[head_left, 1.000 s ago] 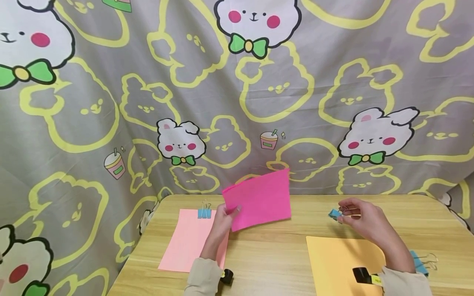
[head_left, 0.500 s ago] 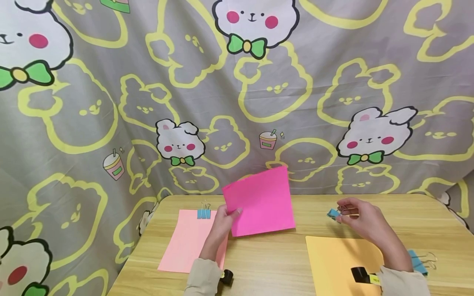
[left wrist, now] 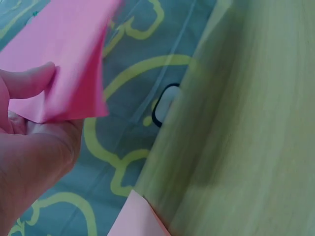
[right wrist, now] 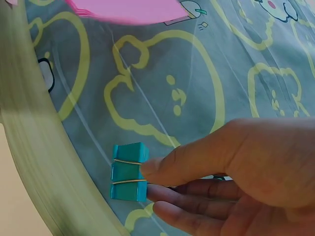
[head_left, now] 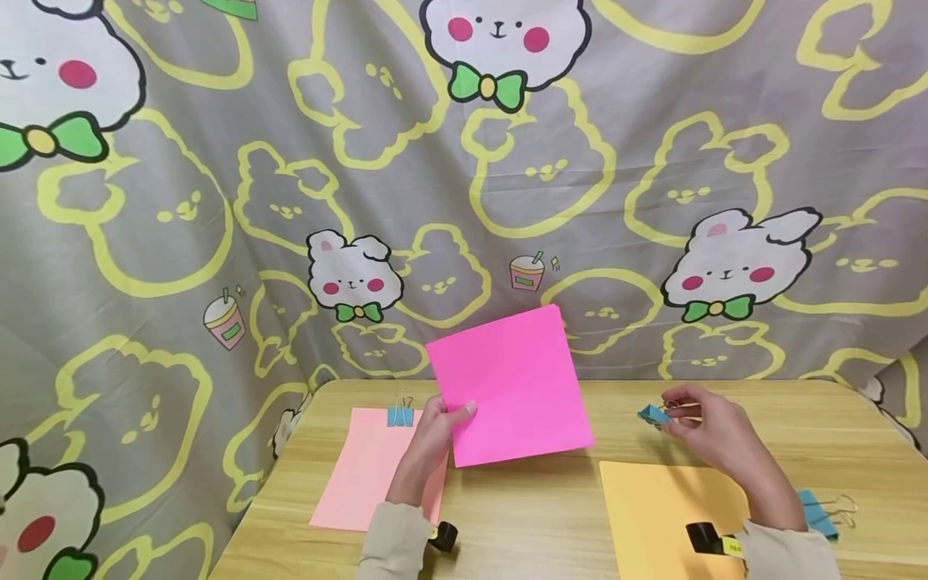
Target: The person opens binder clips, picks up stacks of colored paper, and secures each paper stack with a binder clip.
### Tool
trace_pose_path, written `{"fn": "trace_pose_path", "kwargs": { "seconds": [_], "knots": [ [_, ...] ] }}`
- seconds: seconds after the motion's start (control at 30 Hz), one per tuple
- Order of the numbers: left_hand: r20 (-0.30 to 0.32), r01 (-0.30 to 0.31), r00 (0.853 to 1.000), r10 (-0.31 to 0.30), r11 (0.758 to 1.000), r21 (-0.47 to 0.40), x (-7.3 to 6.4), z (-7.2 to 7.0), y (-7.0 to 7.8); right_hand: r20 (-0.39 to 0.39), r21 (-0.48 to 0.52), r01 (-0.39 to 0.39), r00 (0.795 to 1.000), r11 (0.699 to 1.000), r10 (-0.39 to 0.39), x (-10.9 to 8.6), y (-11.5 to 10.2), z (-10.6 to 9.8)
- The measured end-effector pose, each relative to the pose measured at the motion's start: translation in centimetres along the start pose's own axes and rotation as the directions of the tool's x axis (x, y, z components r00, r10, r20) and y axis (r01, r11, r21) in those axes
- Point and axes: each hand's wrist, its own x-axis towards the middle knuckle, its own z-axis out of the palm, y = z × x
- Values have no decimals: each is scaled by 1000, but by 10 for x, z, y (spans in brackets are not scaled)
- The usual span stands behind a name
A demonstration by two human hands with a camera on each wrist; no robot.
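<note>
My left hand point(head_left: 429, 431) pinches a stack of bright pink paper point(head_left: 511, 387) by its lower left side, thumb in front and fingers behind. The stack is tilted up above the table, its face toward the head camera. In the left wrist view the sheets of pink paper point(left wrist: 64, 59) part slightly at the edge. On the right, my right hand point(head_left: 714, 427) pinches a blue binder clip point(head_left: 655, 416) by its wire handles, above the table. The right wrist view shows the binder clip point(right wrist: 129, 172) with the thumb against its handle side.
Light pink paper point(head_left: 362, 475) with a blue binder clip point(head_left: 400, 416) on its top edge lies left on the wooden table point(head_left: 522, 515). Orange-yellow paper point(head_left: 667, 507) lies right, partly under my right forearm, with another blue clip point(head_left: 819, 513) beside it. A patterned curtain point(head_left: 464, 201) hangs behind.
The pink stack has turned upward in my left hand, so more of its face shows and its top edge stands higher. The right hand with the clip stays nearly in place.
</note>
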Motion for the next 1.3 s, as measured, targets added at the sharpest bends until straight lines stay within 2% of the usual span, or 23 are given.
{"fn": "trace_pose_path", "kwargs": {
  "seconds": [0.13,0.6,0.87,1.0,1.1,1.3],
  "knots": [
    [8,-2,1000,3,999,-32,0,1,3,-16,9,-7,1000,1000,7,0,-1,1],
    [53,19,998,-17,999,-29,-2,4,5,-83,27,-12,996,1000,14,3,-7,8],
    [-1,14,1000,-14,998,64,-2,7,3,-80,80,-19,996,997,26,5,-8,10],
    [-31,25,999,-23,997,76,0,7,0,-87,85,-26,996,996,34,5,-10,11],
    [-35,34,999,-31,996,77,1,6,-2,-107,113,-27,993,993,40,5,-10,11],
    [-8,28,1000,-27,998,64,0,6,-2,-126,231,-23,991,973,53,6,-9,15]
  ]
}}
